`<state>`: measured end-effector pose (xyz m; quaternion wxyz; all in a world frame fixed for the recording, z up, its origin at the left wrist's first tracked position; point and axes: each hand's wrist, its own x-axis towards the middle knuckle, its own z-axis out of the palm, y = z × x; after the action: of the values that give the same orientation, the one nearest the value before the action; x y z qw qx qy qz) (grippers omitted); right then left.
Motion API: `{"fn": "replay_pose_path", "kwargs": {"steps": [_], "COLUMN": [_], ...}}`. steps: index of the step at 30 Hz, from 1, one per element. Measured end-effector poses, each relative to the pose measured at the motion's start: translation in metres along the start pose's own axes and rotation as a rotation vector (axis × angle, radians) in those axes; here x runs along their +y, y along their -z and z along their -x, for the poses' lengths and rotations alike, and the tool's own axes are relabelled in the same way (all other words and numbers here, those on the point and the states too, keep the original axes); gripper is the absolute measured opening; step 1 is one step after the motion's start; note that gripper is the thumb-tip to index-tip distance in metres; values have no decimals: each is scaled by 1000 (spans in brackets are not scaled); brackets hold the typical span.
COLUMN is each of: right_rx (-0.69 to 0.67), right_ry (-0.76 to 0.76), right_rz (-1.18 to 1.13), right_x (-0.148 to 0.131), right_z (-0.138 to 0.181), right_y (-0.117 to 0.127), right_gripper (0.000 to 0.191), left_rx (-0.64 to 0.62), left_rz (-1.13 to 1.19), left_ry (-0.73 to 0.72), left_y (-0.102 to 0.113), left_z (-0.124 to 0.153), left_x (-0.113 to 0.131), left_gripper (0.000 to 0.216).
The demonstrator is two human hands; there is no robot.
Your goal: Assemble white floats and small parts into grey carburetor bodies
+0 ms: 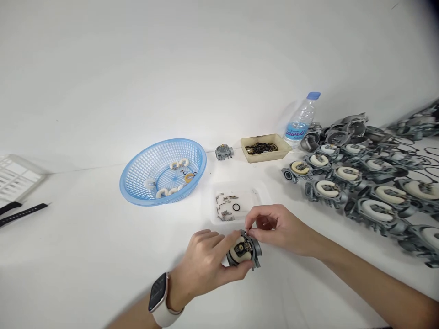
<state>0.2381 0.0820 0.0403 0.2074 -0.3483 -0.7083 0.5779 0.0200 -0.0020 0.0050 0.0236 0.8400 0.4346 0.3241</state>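
Note:
My left hand point(209, 258), with a watch on its wrist, grips a carburetor body point(255, 249) just above the white table. A cream ring-shaped float sits in the carburetor's upturned side, with brass and dark parts in its middle. At the carburetor's upper edge, the thumb and forefinger of my right hand point(274, 226) are pinched together. Whatever lies between those fingertips is too small to make out. Just beyond my hands lies a shallow clear tray point(245, 201) with small metal pins, springs and a black O-ring point(236, 207).
A blue basket point(128, 171) holds white floats. Behind stand a small metal part point(224, 152), a yellowish tray point(265, 157) of black rings and a water bottle point(302, 121). Several carburetors point(327, 189) crowd the right side. Black straps point(24, 214) and a white rack point(20, 176) lie left.

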Motion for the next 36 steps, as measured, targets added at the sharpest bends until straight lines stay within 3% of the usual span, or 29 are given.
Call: {"fn": "replay_pose_path", "kwargs": {"steps": [22,30,36], "right_rx": [-52,-27,-105], "right_ry": [-51,-3,-21], "right_rz": [-124,40,121], "right_x": [0,-9,-19], "right_z": [-2,3,11], "right_y": [-1,0,12], "right_gripper": [10,21,23], "left_rx": [60,72,62], "left_rz": [-4,-18,-24], "left_ry": [-30,-28,-31], "left_y": [-1,-1,-1], "left_z": [0,0,1], "left_x": [2,3,1], "left_gripper": [36,36,35]}}
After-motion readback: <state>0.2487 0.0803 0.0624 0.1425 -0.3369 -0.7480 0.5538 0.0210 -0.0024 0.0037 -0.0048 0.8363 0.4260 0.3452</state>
